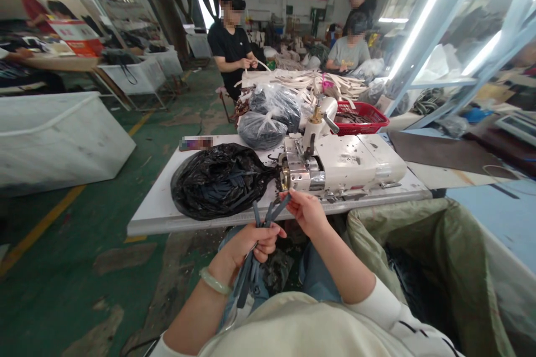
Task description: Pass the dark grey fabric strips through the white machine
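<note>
A bunch of dark blue-grey strips hangs from my left hand, whose fingers are wrapped round it above my lap. The tops of several strips stick up out of that fist. My right hand pinches one strip near its upper end, just below the metal head of a white machine. Left of the machine, a black plastic bag lies opened on the white table, with more such strips showing inside it.
Clear bags of dark material and a red basket stand behind the machine. A large green sack gapes at my right. Co-workers are at a heap of pale strips. A white bin is at far left.
</note>
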A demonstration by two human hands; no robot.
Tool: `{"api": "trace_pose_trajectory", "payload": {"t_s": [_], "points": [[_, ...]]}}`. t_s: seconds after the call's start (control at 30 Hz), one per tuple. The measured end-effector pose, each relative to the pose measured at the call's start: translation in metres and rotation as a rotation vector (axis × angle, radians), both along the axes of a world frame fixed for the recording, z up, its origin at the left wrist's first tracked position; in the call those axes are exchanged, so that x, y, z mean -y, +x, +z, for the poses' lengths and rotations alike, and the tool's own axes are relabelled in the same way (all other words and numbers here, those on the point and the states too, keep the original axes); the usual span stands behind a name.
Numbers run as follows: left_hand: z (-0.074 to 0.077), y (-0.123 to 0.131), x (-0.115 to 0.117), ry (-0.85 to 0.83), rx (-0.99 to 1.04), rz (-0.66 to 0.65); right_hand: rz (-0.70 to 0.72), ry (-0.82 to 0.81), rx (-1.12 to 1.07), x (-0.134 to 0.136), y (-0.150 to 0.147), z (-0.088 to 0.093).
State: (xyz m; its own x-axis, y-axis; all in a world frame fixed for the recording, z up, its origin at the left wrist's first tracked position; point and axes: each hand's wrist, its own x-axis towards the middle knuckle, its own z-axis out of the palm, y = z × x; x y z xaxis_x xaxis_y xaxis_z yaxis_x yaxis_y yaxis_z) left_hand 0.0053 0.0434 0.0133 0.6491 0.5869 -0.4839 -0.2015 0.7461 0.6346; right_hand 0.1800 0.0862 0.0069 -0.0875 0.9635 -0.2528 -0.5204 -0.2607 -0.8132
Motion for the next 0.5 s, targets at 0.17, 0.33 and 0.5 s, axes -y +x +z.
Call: {"api": "trace_pose_trajectory", "payload": {"t_s": [0.17, 0.33, 0.5], "points": [[-0.001, -0.012, -0.007, -0.016, 0.052, 0.097, -0.058, -0.062, -0.182, -0.001, 0.015, -0.001], [0.002, 0.001, -0.014, 0.03, -0.011, 0.151, -0.031, -0.042, -0.138, 0.008, 0.011, -0.002], [0.005, 0.014, -0.015, 0.048, -0.125, 0.189, 0.041, 0.007, -0.16, 0.016, 0.004, -0.006]]}}
